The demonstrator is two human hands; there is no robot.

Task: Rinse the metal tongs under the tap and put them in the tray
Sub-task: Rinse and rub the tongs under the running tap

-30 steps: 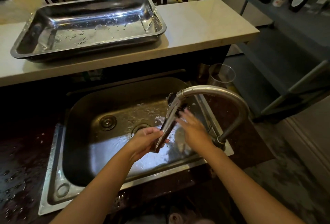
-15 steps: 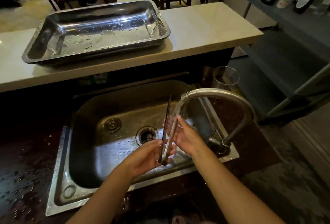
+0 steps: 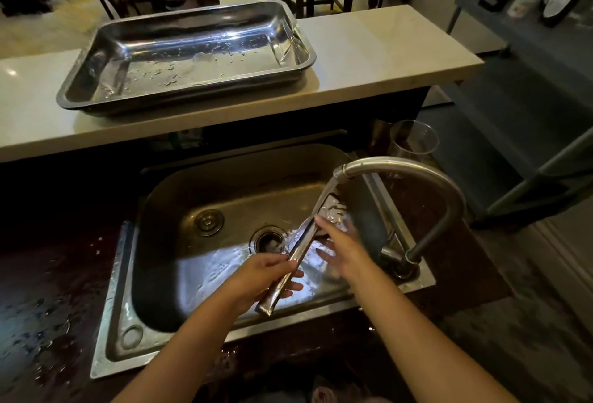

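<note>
Gripping the metal tongs [image 3: 296, 258] near their hinge end, my left hand [image 3: 261, 280] holds them slanted over the sink [image 3: 122, 274], their far tips up under the tap [image 3: 417, 178] spout where water runs onto them. My right hand [image 3: 343, 248] sits just right of the tongs, fingers loose and spread, fingertips touching the upper arms in the stream; it is blurred, so I cannot tell whether it grasps. Beyond both hands, on the pale counter [image 3: 369, 49], lies the wet steel tray [image 3: 305, 59]. A clear cup [image 3: 414, 142] stands behind the tap.
</note>
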